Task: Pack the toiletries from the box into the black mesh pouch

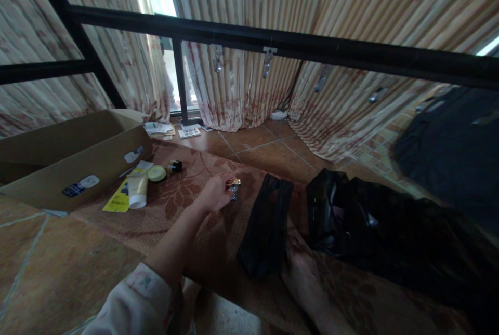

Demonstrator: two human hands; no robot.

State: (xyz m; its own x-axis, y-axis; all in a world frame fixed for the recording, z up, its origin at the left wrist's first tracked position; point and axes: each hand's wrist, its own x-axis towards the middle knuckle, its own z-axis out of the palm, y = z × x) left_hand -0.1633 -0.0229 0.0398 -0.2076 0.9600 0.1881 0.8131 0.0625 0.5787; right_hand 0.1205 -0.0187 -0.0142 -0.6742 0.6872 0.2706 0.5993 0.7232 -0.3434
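My left hand [214,193] is closed around a small shiny item [234,184], gold and dark red on top with a glittery silver part below; I cannot make out its kind. To the right of it, my right hand [302,265] grips the side of a black fabric pouch [263,228], which stands above the reddish patterned cloth [210,246]. The fingers of that hand are partly hidden behind the pouch. Left of my hands lie a cream squeeze tube [138,189], a round pale-green jar [156,173] and a small black-capped bottle [175,166].
An open cardboard box [97,163] stands at the left, with a yellow packet [118,200] beside it. On the right lies a large black plastic bag [374,220]. Cards and papers [189,132] rest on the tiled floor by the curtains [234,85], behind a dark metal rail [249,37].
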